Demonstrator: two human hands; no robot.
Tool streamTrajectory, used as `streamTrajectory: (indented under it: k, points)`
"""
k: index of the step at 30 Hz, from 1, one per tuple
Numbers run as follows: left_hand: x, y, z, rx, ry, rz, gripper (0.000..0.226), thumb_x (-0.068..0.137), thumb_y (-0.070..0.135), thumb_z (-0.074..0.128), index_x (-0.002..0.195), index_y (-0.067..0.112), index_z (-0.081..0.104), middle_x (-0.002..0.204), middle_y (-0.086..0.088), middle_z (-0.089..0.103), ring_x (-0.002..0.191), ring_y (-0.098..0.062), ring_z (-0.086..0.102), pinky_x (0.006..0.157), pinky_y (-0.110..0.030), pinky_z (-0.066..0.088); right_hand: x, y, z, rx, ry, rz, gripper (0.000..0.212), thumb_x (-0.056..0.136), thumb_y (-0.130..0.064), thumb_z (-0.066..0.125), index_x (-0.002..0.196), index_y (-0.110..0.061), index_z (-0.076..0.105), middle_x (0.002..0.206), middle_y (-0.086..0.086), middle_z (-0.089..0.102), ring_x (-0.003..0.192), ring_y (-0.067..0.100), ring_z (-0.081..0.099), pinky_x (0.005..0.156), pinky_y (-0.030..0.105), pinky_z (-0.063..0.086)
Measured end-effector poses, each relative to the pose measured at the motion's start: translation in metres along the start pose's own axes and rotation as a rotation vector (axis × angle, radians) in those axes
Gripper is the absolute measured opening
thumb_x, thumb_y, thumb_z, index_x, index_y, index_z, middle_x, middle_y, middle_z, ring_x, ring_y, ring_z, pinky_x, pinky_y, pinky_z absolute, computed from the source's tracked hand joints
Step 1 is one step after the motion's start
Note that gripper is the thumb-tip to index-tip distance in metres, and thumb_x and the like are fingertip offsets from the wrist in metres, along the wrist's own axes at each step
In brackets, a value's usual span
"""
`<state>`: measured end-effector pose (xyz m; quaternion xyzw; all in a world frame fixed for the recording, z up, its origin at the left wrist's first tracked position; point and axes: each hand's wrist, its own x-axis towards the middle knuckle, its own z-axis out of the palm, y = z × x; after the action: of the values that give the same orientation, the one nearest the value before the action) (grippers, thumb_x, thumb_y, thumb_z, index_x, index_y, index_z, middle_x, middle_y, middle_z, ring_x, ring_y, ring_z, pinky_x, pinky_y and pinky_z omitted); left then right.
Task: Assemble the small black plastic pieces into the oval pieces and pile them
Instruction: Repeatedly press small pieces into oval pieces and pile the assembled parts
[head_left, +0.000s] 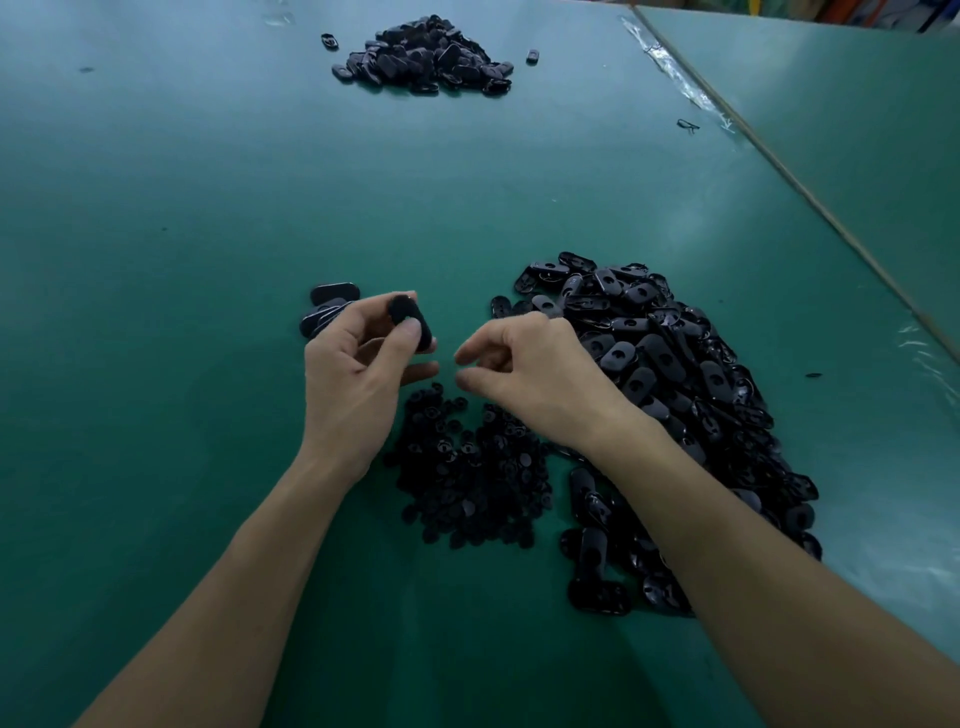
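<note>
1. Left hand (363, 358) pinches an oval piece (413, 319) at frame centre, its long axis tilting toward lower right
2. Right hand (524, 364) hangs loosely curled, apparently empty, just right of it
3. Small pieces (467, 467) lie just below both hands, handiest for the free right

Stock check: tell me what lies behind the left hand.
A small stack of oval pieces on the green table; the left hand covers its near end, so their number is hidden.

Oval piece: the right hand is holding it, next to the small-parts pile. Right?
Not quite. The head view shows the left hand holding the oval piece, not the right hand. It is next to the small-parts pile.
</note>
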<state>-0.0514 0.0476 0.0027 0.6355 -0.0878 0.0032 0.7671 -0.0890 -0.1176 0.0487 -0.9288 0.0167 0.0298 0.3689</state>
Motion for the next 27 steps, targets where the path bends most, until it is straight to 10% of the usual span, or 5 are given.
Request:
streamTrajectory:
  k: [4, 21, 27]
  points:
    - [0.001, 0.0, 0.001, -0.031, 0.027, -0.021, 0.019, 0.103, 0.004, 0.052, 0.114, 0.013, 0.064, 0.085, 0.007, 0.07, 0.085, -0.023, 0.076, 0.066, -0.027, 0.06, -0.004, -0.002, 0.005, -0.204, -0.11, 0.003, 0.027, 0.089, -0.034, 0.074, 0.114, -0.024, 0.071, 0.098, -0.005, 0.068, 0.093, 0.013, 0.064, 0.089, 0.036, 0.055]
    - [0.0, 0.0, -0.003, 0.005, -0.024, 0.028, 0.013, 0.086, 0.012, 0.075, 0.096, 0.014, 0.066, 0.082, 0.0, 0.074, 0.074, -0.017, 0.074, 0.066, -0.022, 0.057, -0.002, -0.007, 0.009, -0.116, -0.106, 0.015, 0.005, 0.101, -0.017, 0.052, 0.098, -0.021, 0.053, 0.097, 0.004, 0.063, 0.087, 0.022, 0.061, 0.08, 0.047, 0.055]
    - [0.001, -0.001, -0.001, 0.04, -0.012, 0.033, 0.017, 0.091, 0.004, 0.069, 0.102, 0.017, 0.072, 0.085, 0.008, 0.076, 0.074, -0.011, 0.073, 0.065, -0.019, 0.057, -0.001, -0.012, 0.006, 0.008, 0.057, -0.114, 0.01, 0.095, -0.011, 0.061, 0.09, -0.018, 0.055, 0.08, -0.005, 0.063, 0.072, 0.008, 0.059, 0.065, 0.019, 0.048]
